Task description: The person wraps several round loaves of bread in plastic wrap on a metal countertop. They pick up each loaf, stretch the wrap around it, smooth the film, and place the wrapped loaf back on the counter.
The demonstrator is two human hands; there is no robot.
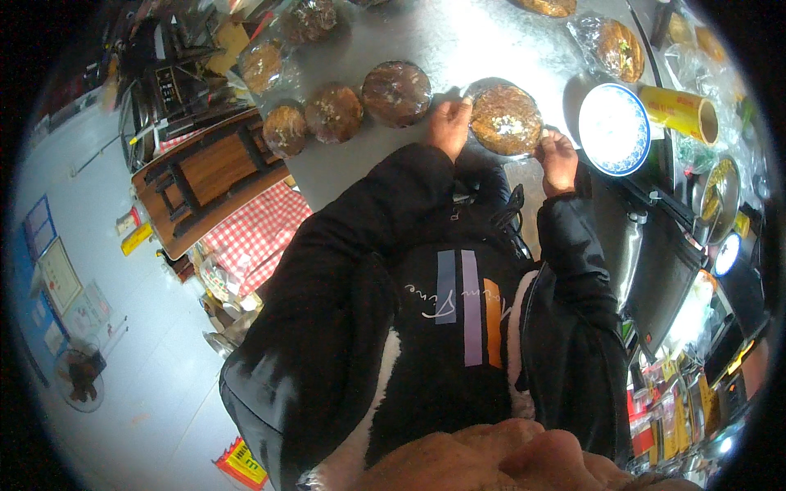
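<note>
Just in front of me is a round dish of brown sliced food (506, 120) with pale bits on top, under shiny clear film. My left hand (449, 128) is closed at its left edge, thumb and fingers against the rim. At the lower right edge my right hand (558, 162) pinches the rim or the film there; which of the two I cannot tell. To the left stands a similar wrapped dish (396, 94), with another dish (334, 113) beside it. A white bowl with a blue patterned rim (614, 129) is close to my right hand.
The dishes stand on a shiny metal table (467, 37). A yellow film roll (678, 114) lies right of the bowl, and another wrapped dish (616, 51) is at the far right. On the left are a brown wooden folding table (214, 182) and a red checked cloth (260, 237).
</note>
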